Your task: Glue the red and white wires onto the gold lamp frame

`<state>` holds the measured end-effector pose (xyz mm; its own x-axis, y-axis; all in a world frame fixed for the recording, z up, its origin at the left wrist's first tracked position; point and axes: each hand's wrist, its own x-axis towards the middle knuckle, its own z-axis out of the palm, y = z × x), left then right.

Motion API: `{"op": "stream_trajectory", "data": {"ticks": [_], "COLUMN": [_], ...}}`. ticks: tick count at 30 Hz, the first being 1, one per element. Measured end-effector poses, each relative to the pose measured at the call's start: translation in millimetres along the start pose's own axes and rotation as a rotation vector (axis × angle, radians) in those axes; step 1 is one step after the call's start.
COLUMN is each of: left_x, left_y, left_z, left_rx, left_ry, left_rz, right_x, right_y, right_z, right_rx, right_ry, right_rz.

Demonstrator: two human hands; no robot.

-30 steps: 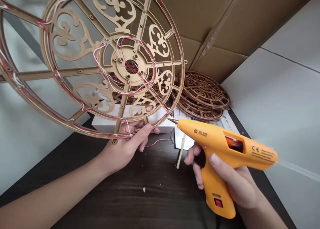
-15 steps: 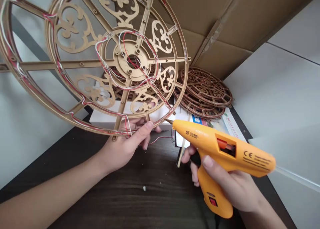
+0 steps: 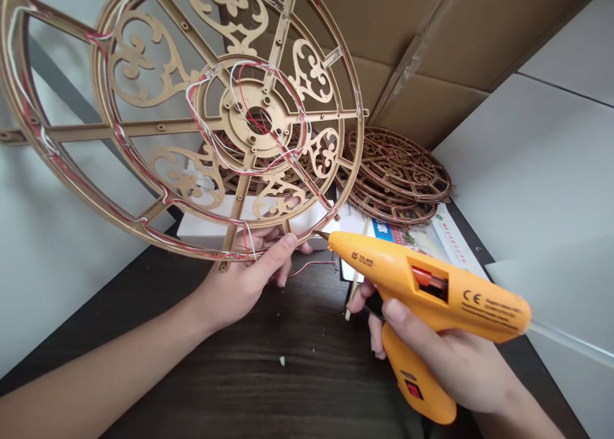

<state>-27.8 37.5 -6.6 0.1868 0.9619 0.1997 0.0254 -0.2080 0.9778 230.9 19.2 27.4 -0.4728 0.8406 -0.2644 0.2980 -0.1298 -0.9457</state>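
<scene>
My left hand [image 3: 242, 279] grips the lower rim of a large gold openwork wheel frame [image 3: 192, 116], holding it upright and tilted above the dark table [image 3: 268, 388]. Red and white wires [image 3: 249, 244] run along its rings and hub. My right hand [image 3: 446, 356] is closed round the handle of an orange hot glue gun [image 3: 422, 292], a finger on the trigger. The gun's nozzle [image 3: 322, 235] points left and almost touches the frame's lower rim, just right of my left thumb.
A stack of brown openwork discs [image 3: 393, 176] lies at the back against cardboard [image 3: 407, 36]. A white box [image 3: 230, 218], printed paper [image 3: 422, 237] and a thin wooden stick [image 3: 352, 295] lie behind the hands. White panels [image 3: 537, 183] flank the table.
The glue gun has moved left, bringing its nozzle up to the frame's lower rim. The frame has shifted slightly right in view; my left hand's hold is unchanged.
</scene>
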Motion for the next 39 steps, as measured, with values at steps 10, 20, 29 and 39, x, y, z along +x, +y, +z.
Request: {"op": "stream_trajectory", "data": {"ticks": [10, 20, 29, 39], "left_x": [0, 0, -3, -4], "left_y": [1, 0, -1, -4], "left_z": [-1.1, -0.2, -2.2, -3.2], "left_rx": [0.039, 0.017, 0.062, 0.018], "left_ry": [-0.016, -0.006, -0.024, -0.037], "left_rz": [-0.034, -0.060, -0.121, -0.107], "right_x": [-6, -2, -1, -3], "right_y": [-4, 10, -2, 1], "right_z": [16, 17, 19, 19], "right_rx": [-0.062, -0.216, -0.249, -0.182], "right_ry": [0.197, 0.044, 0.079, 0.164], "right_rz": [0.119, 0.051, 0.027, 0.108]}}
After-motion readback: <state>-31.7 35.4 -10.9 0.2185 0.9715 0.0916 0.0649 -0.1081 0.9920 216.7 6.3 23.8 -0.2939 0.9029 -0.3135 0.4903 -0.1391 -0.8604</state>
